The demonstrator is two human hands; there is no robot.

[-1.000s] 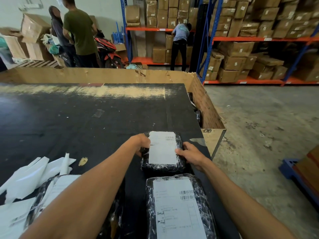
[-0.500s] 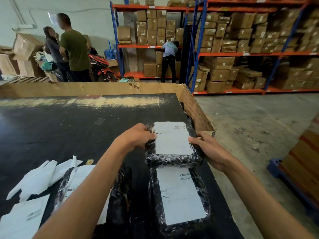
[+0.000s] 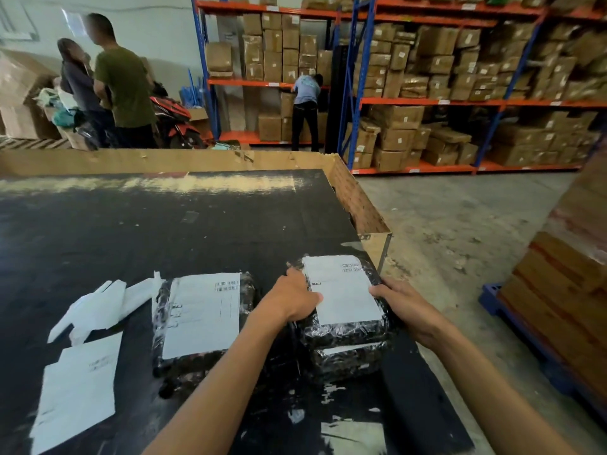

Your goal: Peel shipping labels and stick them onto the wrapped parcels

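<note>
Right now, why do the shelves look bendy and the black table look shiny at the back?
Head view: the wide-angle lens bows the shelf racks near the edges; overhead light glares pale off the table; the plastic wrap on the held parcel glints too.

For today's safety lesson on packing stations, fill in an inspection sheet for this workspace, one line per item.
Surface: black table, worn and scuffed, cardboard wall along its far and right edges.
Job's things: top parcel, labelled, sitting on a lower parcel; left parcel, labelled.
Clutter: peeled backing strips; loose sheet.
Hands: left hand and right hand grip the top parcel's sides.
Cables: nothing seen.
Surroundings: racks of cartons; three people; motorbike; blue pallet.
</note>
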